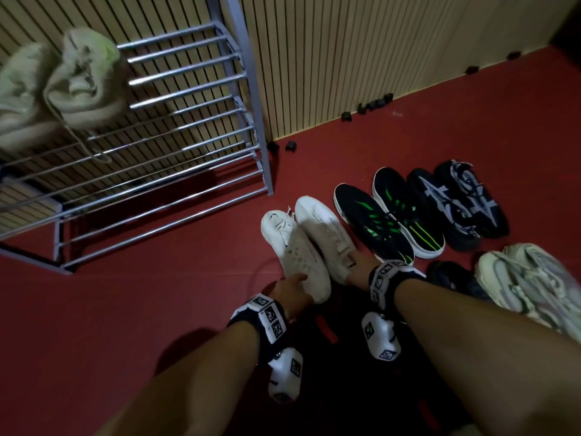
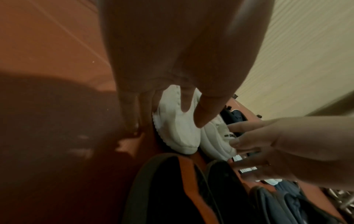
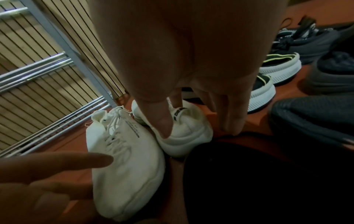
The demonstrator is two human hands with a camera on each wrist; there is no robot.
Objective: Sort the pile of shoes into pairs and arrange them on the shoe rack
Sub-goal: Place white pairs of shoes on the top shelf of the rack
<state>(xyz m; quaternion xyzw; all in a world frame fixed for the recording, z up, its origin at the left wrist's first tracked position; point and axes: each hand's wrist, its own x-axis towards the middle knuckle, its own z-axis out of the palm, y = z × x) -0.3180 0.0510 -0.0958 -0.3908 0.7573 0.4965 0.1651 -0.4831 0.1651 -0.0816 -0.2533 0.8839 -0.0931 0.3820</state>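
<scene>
White shoes (image 1: 309,243): side by side on the red floor (image 1: 125,309), just ahead of both hands, pointing away.
Left hand (image 1: 290,291): fingers straight, touching the left shoe's heel.
Right hand (image 1: 358,265): thumb and fingers reaching round the right shoe's heel; grip unclear.
Shoe rack (image 1: 188,127): up left, cream shoes (image 1: 59,86) on top.
In the way: nothing; black-green shoes (image 1: 390,215) lie right.

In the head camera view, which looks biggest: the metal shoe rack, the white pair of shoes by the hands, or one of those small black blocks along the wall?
1. Shoe rack, by far the largest.
2. White pair of shoes.
3. Small black block, the smallest.
The rack is also near the camera, so part of its apparent size may come from closeness.
</scene>
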